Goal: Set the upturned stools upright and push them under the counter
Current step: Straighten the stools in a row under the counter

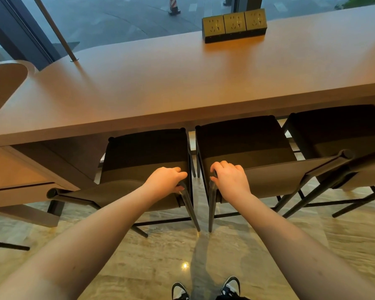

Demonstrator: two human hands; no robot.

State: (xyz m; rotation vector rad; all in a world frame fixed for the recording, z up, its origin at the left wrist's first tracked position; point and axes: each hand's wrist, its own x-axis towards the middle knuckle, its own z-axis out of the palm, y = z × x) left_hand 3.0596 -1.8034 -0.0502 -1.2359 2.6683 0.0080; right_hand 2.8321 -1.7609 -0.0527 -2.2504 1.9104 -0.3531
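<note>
1. Gripping two upright stools by their backrests, the left hand [168,180] curls round the left stool [145,161] and the right hand [230,179] round the middle stool [247,146], likely to push both in; their seats beyond the fingers sit partly under the counter [160,87].
2. Fingertips wrap out of sight; a third stool [338,131] is cut off at the frame edge.

Both forearms are bare from the lower corners of the frame to the wrists, with no sleeve, watch or ring showing. The left hand [166,179] and right hand [231,178] wear no gloves. At 6 o'clock, black-and-white sneakers [206,290] show white toe caps and dark panels.
</note>
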